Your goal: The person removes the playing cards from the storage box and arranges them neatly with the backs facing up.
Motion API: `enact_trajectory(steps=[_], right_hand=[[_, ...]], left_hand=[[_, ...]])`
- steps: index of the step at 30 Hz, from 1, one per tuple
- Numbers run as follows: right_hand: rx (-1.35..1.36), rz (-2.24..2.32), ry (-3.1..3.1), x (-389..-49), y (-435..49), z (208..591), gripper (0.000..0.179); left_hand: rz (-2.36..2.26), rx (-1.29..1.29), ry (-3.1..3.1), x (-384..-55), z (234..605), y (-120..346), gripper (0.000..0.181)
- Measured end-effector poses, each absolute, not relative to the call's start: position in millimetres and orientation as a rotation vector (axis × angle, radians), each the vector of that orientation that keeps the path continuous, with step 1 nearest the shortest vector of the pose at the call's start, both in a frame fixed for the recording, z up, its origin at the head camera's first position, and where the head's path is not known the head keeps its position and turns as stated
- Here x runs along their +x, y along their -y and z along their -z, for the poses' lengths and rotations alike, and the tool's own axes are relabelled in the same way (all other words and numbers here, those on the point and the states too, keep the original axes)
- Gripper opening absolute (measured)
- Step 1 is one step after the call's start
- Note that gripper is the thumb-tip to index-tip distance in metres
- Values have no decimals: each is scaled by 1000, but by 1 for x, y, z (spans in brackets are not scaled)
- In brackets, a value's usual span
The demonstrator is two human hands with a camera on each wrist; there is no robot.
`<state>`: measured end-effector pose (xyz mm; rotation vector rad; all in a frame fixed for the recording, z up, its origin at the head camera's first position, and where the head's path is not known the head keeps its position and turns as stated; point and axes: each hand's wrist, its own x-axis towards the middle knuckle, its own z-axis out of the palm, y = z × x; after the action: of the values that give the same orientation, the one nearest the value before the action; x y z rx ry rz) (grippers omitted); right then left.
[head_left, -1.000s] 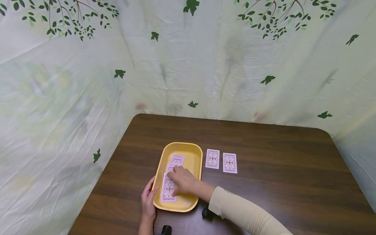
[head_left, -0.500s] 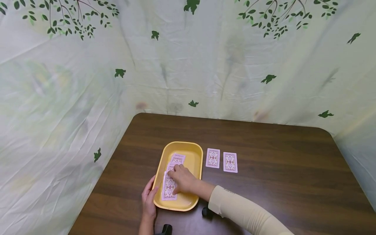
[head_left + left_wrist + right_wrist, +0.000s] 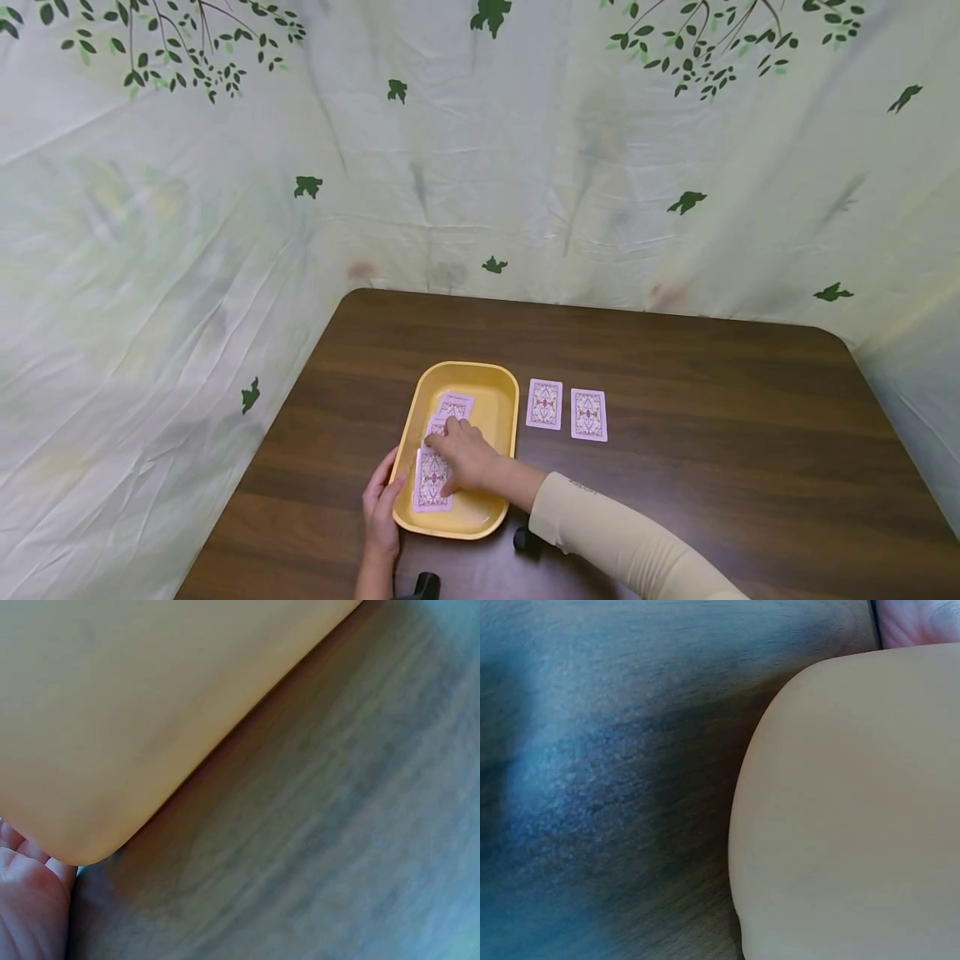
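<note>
Right grip (image 3: 467, 457): thumb and fingers spread apart over the near card (image 3: 432, 483); pinching or not, can't tell. Further cards (image 3: 453, 406) just beyond, same yellow tray (image 3: 495, 408). Left grip (image 3: 381, 500) clamped on its wall. Risk: heavy pressing could drag neighbours along. Two cards (image 3: 543, 404) rightward on table (image 3: 712, 417).

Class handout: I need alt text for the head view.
A right hand reaches over patterned cards in a yellow tray while the left hand grips its side. Two more cards lie right of it on a brown table.
</note>
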<state>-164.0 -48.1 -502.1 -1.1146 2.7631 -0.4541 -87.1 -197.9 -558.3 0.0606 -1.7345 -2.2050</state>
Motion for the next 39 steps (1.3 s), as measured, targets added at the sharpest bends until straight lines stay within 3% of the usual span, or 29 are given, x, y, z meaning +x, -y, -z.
enact_trajectory(steps=[39], right_hand=[[-1183,282,-2754,-167,53,504,74]], left_hand=[[2172,25,1745,-87,558,198,36]])
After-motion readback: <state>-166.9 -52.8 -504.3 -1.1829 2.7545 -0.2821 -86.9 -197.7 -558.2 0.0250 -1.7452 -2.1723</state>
